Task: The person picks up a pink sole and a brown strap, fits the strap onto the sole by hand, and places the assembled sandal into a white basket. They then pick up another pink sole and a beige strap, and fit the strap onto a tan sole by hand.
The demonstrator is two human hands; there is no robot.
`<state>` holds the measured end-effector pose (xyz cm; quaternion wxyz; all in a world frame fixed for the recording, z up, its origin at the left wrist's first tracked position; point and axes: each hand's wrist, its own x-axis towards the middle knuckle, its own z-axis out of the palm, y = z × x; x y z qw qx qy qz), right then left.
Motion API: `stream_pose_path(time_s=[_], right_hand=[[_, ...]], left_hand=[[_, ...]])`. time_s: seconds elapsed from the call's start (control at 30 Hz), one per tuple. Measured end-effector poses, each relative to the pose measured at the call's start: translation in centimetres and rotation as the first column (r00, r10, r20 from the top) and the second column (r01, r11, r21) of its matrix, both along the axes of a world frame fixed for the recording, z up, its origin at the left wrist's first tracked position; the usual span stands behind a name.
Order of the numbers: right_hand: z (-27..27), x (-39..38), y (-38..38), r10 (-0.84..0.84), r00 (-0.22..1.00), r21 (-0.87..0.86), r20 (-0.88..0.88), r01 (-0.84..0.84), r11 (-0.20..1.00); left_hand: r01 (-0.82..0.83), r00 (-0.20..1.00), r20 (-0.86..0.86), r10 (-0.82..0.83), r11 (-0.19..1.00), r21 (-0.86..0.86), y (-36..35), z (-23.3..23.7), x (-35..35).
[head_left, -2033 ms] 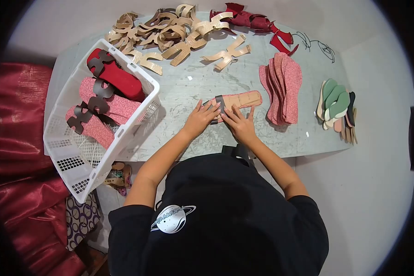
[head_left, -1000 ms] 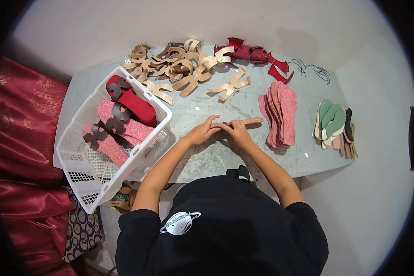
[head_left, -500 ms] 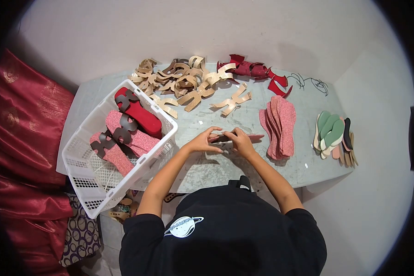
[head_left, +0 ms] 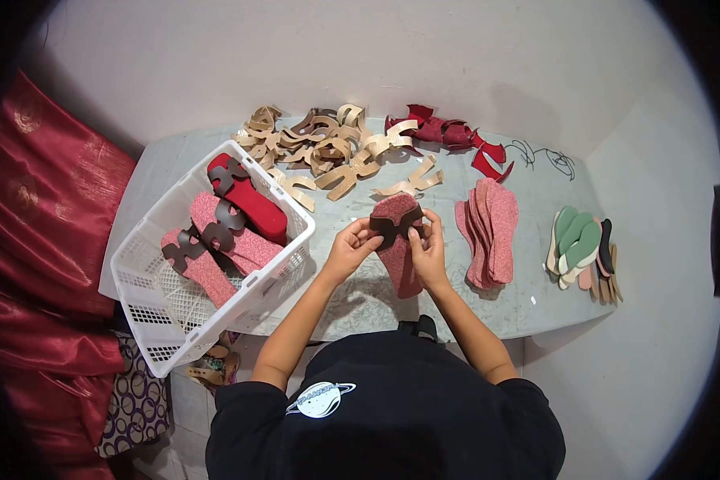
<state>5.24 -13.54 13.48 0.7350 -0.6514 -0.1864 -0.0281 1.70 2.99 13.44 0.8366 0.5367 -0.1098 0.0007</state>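
Above the table, a pink speckled sandal sole (head_left: 399, 268) is held toe end away from me, a dark brown strap (head_left: 392, 227) lying across its front part. My left hand (head_left: 350, 252) pinches the strap and sole at their left edge. On the opposite side, my right hand (head_left: 430, 254) grips the same sandal, its thumb pressed onto the strap. A stack of pink soles (head_left: 490, 232) lies just right of my right hand. Beyond the sandal's toe is a loose beige strap (head_left: 412, 179).
To the left stands a white plastic basket (head_left: 252, 280) containing pink and red strapped sandals. Beige and brown straps (head_left: 320, 148) are heaped at the back, beside red straps (head_left: 440, 132) and a dark cord (head_left: 544, 156). Green and other coloured soles (head_left: 576, 232) lie at the right.
The sandal has turned from edge-on to showing its upper face, toe end away from me. Both hands have shifted to grip its two sides.
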Motion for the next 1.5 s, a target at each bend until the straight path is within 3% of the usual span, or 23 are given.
stream_pose_path(time_s=[0.17,0.3,0.37,0.8,1.07,1.3,1.43,1.5], right_hand=[[-0.7,0.4,0.8,0.102,0.983,0.112,-0.154,-0.086,0.990],[0.8,0.0,2.1,0.170,0.966,0.185,-0.197,-0.133,0.974],[2.5,-0.4,2.9,0.200,0.931,0.272,-0.304,-0.116,0.955],[5.9,-0.1,5.7,0.469,0.797,0.212,-0.381,-0.418,0.883],[6.1,-0.1,9.4,0.622,0.600,0.252,-0.503,-0.587,0.770],[6.9,-2.1,16.5,0.744,0.532,0.248,-0.405,-0.719,0.650],[7.4,-2.8,19.3,0.868,0.440,0.199,-0.228,-0.852,0.484],[7.0,-2.4,19.9,0.859,0.480,0.009,-0.179,-0.872,0.489]], left_hand=[[-0.165,0.986,-0.019,0.166,0.985,0.040,-0.7,1.1,-0.8],[-0.275,0.961,-0.023,0.275,0.961,0.014,-0.3,1.5,-0.9],[-0.321,0.947,-0.025,0.321,0.947,0.003,0.2,1.9,-0.9],[-0.460,0.885,0.045,0.464,0.884,-0.082,3.5,3.6,-2.3],[-0.640,0.757,0.135,0.639,0.767,-0.037,6.8,3.0,-4.2],[-0.807,0.581,0.229,0.781,0.590,0.034,12.1,5.6,-8.1],[-0.895,0.431,0.310,0.847,0.446,0.025,16.2,7.2,-10.1],[-0.903,0.397,0.263,0.879,0.425,-0.058,18.8,7.9,-11.4]])
